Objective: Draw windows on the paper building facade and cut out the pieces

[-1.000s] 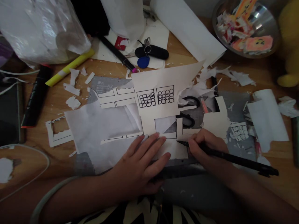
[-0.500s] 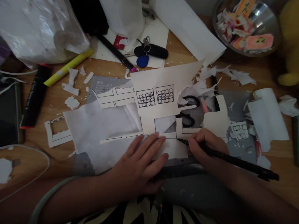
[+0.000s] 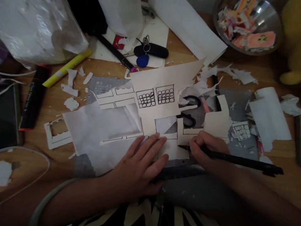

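A cream paper sheet [image 3: 148, 122] with cut-out openings and two inked grids of ovals lies in front of me. My left hand [image 3: 143, 160] rests flat on its lower part, fingers spread. In my right hand [image 3: 207, 147] is a slim black pen [image 3: 240, 159], gripped near its point, which touches the paper just below a cut-out window. White paper [image 3: 91, 125] lies to the left, showing through the openings. Black-handled scissors [image 3: 191, 121] lie partly hidden under the paper, right of the grids.
A grey A3 cutting mat [image 3: 243, 97] lies beneath, strewn with paper scraps. A metal bowl [image 3: 268, 18] of coloured pieces stands at back right. Keys with a blue tag [image 3: 142, 61], a yellow marker [image 3: 68, 67], a thick black marker [image 3: 34, 99] and a plastic bag [image 3: 42, 31] lie around.
The pen tip has moved slightly down along the paper, and the pen's back end has risen a little. My left hand stays in place.
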`<state>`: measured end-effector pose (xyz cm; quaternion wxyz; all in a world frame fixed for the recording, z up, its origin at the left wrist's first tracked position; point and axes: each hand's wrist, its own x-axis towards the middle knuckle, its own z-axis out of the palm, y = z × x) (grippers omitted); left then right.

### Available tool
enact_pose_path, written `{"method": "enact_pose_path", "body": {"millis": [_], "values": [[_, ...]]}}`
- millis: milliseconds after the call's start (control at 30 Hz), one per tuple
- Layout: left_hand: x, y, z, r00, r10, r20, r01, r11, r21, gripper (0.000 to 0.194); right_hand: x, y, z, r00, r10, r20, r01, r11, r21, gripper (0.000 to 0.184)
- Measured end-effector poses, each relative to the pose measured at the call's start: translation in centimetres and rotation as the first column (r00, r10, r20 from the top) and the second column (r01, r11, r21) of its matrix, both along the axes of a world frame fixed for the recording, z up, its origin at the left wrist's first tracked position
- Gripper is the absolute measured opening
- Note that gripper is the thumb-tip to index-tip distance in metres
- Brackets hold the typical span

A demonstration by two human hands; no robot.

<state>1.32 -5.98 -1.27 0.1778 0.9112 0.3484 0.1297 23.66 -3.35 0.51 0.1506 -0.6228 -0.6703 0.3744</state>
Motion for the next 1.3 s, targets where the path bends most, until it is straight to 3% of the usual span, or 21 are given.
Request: {"method": "enact_pose_path", "body": {"millis": [100, 267, 433, 600, 767, 900, 1067, 1200, 1300], "values": [[0.0, -0.01, 0.05, 1.0, 0.003, -0.003, -0.003, 1.0, -0.003, 0.041, -0.01, 0.04, 0.06, 0.998, -0.033, -0.05, 0.033, 0.999, 0.015, 0.027], [-0.01, 0.03, 0.13, 1.0, 0.002, -0.003, -0.002, 1.0, 0.002, 0.04, 0.02, 0.08, 0.22, 0.998, 0.053, -0.027, -0.054, 0.997, -0.05, 0.026], [-0.04, -0.03, 0.09, 1.0, 0.002, -0.011, -0.002, 1.0, -0.002, 0.04, 0.1, 0.12, 0.13, 0.999, -0.011, -0.033, 0.01, 1.0, -0.029, 0.025], [-0.03, -0.08, 0.01, 1.0, 0.007, 0.005, -0.007, 1.0, 0.004, 0.04, 0.16, 0.21, 0.19, 0.992, 0.117, -0.04, -0.118, 0.993, -0.028, 0.023], [0.02, -0.03, 0.04, 1.0, 0.008, 0.006, -0.008, 1.0, -0.004, 0.039, 0.11, 0.29, 0.37, 0.998, 0.055, -0.043, -0.057, 0.997, -0.046, 0.023], [0.03, -0.02, 0.05, 1.0, 0.013, 0.015, -0.013, 1.0, -0.003, 0.039, 0.24, 0.39, 0.38, 0.982, 0.179, -0.058, -0.183, 0.98, -0.078, 0.021], [0.03, -0.01, 0.04, 1.0, 0.01, 0.019, -0.01, 1.0, -0.004, 0.039, 0.31, 0.54, 0.38, 0.99, 0.121, -0.077, -0.127, 0.989, -0.074, 0.02], [-0.01, 0.03, 0.05, 1.0, 0.005, 0.019, -0.005, 1.0, -0.003, 0.038, 0.35, 0.72, 0.4, 0.949, 0.289, -0.123, -0.297, 0.953, -0.058, 0.022], [-0.03, 0.03, 0.06, 1.0, 0.004, 0.008, -0.004, 1.0, -0.006, 0.039, 0.36, 0.73, 0.36, 0.959, 0.249, -0.135, -0.26, 0.963, -0.066, 0.021]]}}
